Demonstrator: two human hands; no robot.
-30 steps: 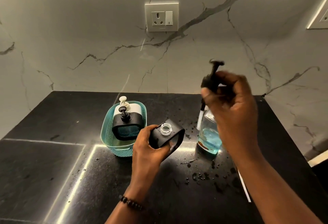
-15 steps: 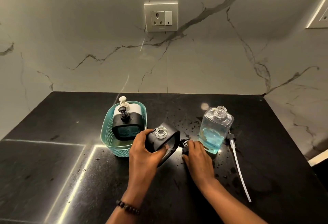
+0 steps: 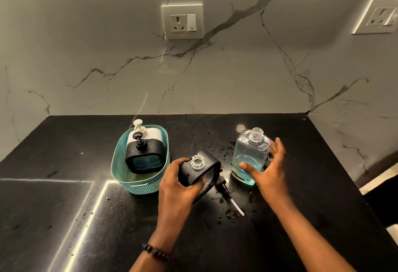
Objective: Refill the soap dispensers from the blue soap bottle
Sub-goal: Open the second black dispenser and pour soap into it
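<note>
Left hand: the left hand (image 3: 179, 185) gripped the black soap dispenser (image 3: 199, 171), thumb on its front face and fingers curled round the far side, where they were out of sight.
Black soap dispenser: it was tilted over the black countertop (image 3: 64, 218), pump removed, its clear threaded neck open; whether its base touched the counter was hidden by the hand.
Right hand: the right hand (image 3: 268, 168) was spread beside the blue soap bottle (image 3: 251, 155), thumb against the lower front face and fingers fanned out at the right side; whether the fingers touched the bottle could not be told, nor whether the palm did.
Blue soap bottle: it stood on the counter to the right of the held dispenser, uncapped, with blue liquid only in its lower part; its right edge was partly covered by the hand.
Loose pump: a black pump head with clear tube (image 3: 227, 193) lay on the counter between the two hands, its top tucked behind the dispenser.
Basket: a teal basket (image 3: 122, 175) stood to the left, holding a second black dispenser (image 3: 144, 156) with its pump on, and behind it a white dispenser (image 3: 150, 134), mostly hidden.
Counter: wet spots dotted the surface near the bottle, too small to make out.
Wrist: a dark bead bracelet (image 3: 156, 252) ringed the left wrist.
Wall: a socket plate (image 3: 182, 21) sat on the marble wall; another at the right edge was cut off.
</note>
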